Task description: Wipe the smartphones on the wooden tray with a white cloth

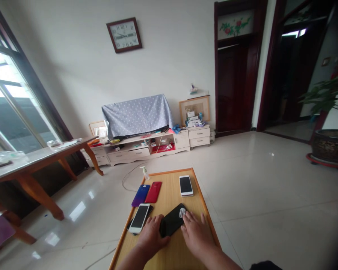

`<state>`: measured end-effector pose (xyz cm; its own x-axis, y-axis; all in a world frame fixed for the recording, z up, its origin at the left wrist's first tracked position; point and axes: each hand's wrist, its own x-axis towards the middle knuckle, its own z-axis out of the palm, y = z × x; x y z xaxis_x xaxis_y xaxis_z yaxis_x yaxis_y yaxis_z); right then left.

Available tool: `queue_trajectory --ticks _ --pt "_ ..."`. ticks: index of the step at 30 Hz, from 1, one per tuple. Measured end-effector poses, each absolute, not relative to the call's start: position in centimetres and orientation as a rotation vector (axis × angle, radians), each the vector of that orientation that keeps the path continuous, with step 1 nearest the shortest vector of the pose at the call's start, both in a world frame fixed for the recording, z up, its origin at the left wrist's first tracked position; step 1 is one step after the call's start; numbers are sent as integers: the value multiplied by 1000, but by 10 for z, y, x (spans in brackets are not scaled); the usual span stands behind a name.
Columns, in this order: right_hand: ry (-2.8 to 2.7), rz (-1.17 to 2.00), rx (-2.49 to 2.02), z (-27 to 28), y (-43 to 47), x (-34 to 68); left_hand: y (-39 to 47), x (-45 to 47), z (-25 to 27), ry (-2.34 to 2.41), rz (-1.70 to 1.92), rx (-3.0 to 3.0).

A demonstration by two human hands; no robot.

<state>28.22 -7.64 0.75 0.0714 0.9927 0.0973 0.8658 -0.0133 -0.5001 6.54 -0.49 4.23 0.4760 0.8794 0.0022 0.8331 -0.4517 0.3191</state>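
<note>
Black phone lay aslant on the wood-topped counter, between both hands. Left hand: grip closed round its near end, thumb on one side, fingers on the other. Right hand: fingertips on a white wad against the far end; couldn't tell if that grip was pinching it. White phone sat just left; red phone and blue phone beyond.

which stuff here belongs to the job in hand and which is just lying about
In the job:
black phone, gripped by the left hand
white wad, at the right hand
possibly red phone, blue phone, pump bottle

Probably just lying about:
clock
plant
dotted cloth
</note>
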Motion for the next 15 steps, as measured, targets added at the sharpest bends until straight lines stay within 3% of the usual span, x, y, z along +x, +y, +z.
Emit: queue_trajectory --ticks 10,15 --pt "-1621 424 -1801 8 -74 300 -7 75 51 1525 177 2491" --pt "-1370 602 -1774 9 -69 302 -9 80 57 1609 166 2391"
